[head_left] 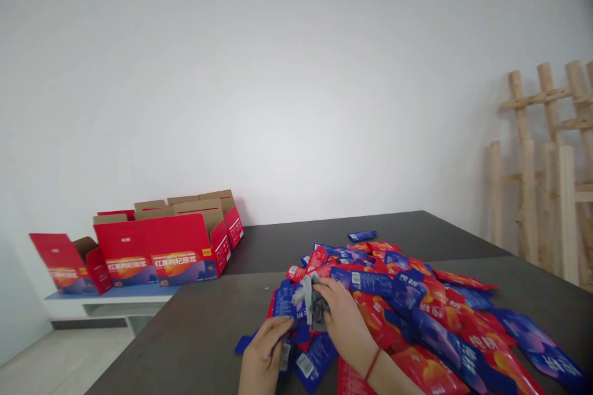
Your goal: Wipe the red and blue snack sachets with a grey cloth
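Observation:
My right hand [340, 311] is closed around a crumpled grey cloth [316, 305], above the near left part of a heap of pouches. My left hand [267, 345] is closed at the heap's left edge, its thumb and fingers pinching the edge of a blue pouch [286, 355]. Partly beneath the cloth lies another blue pouch [283, 301]. Red pouches [377, 315] and blue pouches [373, 281] overlap in the pile, spreading to the right of my hands. How the left fingertips grip is partly hidden.
The heap rests on a dark table [199, 321]. A single blue pouch [362, 236] lies behind it. Open red cartons [183, 253] stand at the left, some on a low white-and-blue bench [111, 293]. Wooden frames [528, 197] lean by the wall at right.

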The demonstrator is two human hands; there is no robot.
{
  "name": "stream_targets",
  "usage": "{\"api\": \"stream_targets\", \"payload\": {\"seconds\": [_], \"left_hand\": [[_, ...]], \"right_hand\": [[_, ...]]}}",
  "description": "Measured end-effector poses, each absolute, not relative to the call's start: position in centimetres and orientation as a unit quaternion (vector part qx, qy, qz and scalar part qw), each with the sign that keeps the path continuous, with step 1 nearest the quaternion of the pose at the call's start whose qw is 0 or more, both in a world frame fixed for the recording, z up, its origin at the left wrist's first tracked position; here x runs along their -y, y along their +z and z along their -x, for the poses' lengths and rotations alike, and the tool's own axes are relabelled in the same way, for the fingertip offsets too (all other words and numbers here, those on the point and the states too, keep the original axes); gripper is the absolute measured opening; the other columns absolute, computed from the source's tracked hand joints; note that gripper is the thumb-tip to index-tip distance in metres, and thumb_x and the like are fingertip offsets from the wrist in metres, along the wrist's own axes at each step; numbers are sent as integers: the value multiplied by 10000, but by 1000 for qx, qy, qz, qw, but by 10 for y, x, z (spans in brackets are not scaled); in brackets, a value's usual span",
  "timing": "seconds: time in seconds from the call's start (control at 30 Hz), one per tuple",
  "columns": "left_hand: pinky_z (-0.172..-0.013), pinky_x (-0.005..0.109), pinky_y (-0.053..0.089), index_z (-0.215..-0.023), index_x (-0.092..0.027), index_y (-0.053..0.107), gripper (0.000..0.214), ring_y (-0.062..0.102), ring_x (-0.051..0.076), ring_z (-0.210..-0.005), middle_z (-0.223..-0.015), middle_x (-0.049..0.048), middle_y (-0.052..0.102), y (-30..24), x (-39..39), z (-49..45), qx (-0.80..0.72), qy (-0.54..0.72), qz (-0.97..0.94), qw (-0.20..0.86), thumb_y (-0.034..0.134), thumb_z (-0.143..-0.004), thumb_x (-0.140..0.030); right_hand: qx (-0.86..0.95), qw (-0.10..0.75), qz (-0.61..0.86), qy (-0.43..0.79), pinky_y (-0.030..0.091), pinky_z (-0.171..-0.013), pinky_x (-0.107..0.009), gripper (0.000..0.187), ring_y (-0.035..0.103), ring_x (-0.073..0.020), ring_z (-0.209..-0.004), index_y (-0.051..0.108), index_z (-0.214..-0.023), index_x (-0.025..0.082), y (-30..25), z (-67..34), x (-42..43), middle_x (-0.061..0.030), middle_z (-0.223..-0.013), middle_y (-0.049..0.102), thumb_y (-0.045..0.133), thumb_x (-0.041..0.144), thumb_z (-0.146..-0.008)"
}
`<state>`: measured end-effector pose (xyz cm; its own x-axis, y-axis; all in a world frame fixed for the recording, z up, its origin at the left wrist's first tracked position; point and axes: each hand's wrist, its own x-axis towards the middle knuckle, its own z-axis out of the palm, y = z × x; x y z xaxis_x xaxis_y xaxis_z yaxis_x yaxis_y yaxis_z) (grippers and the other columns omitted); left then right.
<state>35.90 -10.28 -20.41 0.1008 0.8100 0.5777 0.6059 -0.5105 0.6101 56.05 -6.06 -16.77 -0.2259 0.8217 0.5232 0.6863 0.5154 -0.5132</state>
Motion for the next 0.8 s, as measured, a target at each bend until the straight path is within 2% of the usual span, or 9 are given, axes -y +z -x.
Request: {"api": "stream_targets", "payload": {"seconds": [0.07, 0.13, 0.27, 0.43, 0.57, 0.67, 0.8], "left_hand": [[-867, 273, 497, -956, -262, 702, 295, 617, 169, -1010, -1091, 64, 654, -204, 103, -358, -452, 445, -769, 79, 443, -836, -189], [-834, 265, 511, -871, -240, 706, 307, 625, 169, -992, -1087, 73, 652, -204, 102, -361, -445, 420, -788, 68, 433, -800, -119], [-802, 267, 516, -765, -199, 676, 294, 635, 177, -922, -996, 94, 663, -206, 101, -370, -468, 377, -795, 82, 421, -727, -57], [-793, 255, 492, -660, -201, 623, 296, 625, 157, -854, -904, 59, 654, -205, 102, -373, -509, 356, -773, 132, 394, -647, -12], [-852, 281, 462, -650, -211, 617, 279, 609, 172, -956, -1001, 50, 649, -204, 103, -371, -525, 387, -740, 165, 399, -635, -37], [-884, 319, 451, -632, -210, 627, 229, 608, 198, -968, -992, 54, 661, -200, 97, -364, -545, 437, -690, 191, 425, -647, -103], [-769, 320, 497, -690, -193, 657, 163, 638, 222, -855, -862, 54, 689, -183, 78, -337, -575, 499, -582, 286, 512, -652, -258]], "right_hand": [[776, 400, 481, 83, 332, -1013, -363, 552, 444, -210, -1181, 576, -1139, 205, -158, -559, 61, -68, -1248, 531, 402, 5, -656], [791, 387, 468, 79, 332, -1004, -353, 555, 441, -200, -1177, 567, -1143, 223, -154, -556, 64, -53, -1259, 521, 406, 8, -657], [859, 287, 417, 79, 345, -955, -345, 513, 462, -186, -1122, 560, -1127, 286, -171, -542, 74, -1, -1235, 538, 430, 30, -702], [865, 237, 440, 45, 342, -915, -363, 424, 457, -209, -1112, 579, -1113, 272, -194, -543, 68, -27, -1206, 559, 357, 57, -823], [843, 249, 475, 45, 339, -911, -357, 441, 460, -217, -1107, 601, -1098, 254, -195, -556, 46, -43, -1177, 576, 360, 41, -796], [819, 280, 495, 70, 331, -937, -344, 489, 450, -213, -1133, 595, -1113, 246, -200, -561, 34, -39, -1220, 557, 421, 28, -711], [803, 309, 502, 92, 321, -961, -326, 569, 436, -207, -1164, 579, -1145, 246, -209, -561, 28, -39, -1263, 529, 453, 24, -636]]}}
